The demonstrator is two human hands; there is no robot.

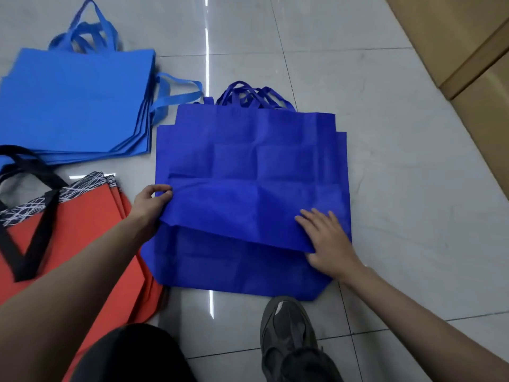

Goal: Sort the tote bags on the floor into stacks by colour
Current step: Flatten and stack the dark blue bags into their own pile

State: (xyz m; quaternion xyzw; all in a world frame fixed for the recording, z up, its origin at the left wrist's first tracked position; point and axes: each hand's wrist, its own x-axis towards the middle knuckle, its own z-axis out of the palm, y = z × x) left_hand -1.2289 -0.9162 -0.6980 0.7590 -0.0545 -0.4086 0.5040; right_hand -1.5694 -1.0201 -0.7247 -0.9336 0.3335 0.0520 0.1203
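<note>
Where the left hand (150,202) meets the left edge of the top dark blue bag (248,166), its thumb and curled fingers pinch the fabric and hold that side raised off the bag beneath. The fingertips under the cloth are hidden. The right hand (327,244) lies flat, fingers straight and slightly spread, on the bag's near right corner, gripping nothing.

This bag sits on the dark blue stack (220,266) in the middle of the floor (385,78), handles bunched at the far end. How many bags lie in the stack is hard to make out, since only stepped edges show at the sides.

Just left of it, nearest the person, lies the red stack (91,230). It has black handles and a band of white scribbled lines on black, a pattern rather than letters. The left forearm covers part of it and the picture's left edge cuts it off.

Beyond that is the light blue stack (74,106), its edges fanned out, also cut at the left.

A grey shoe (286,334) stands just below the dark blue stack. A dark trouser knee (132,354) fills the bottom edge. Cardboard boxes (468,37) are cut off at the upper right.
</note>
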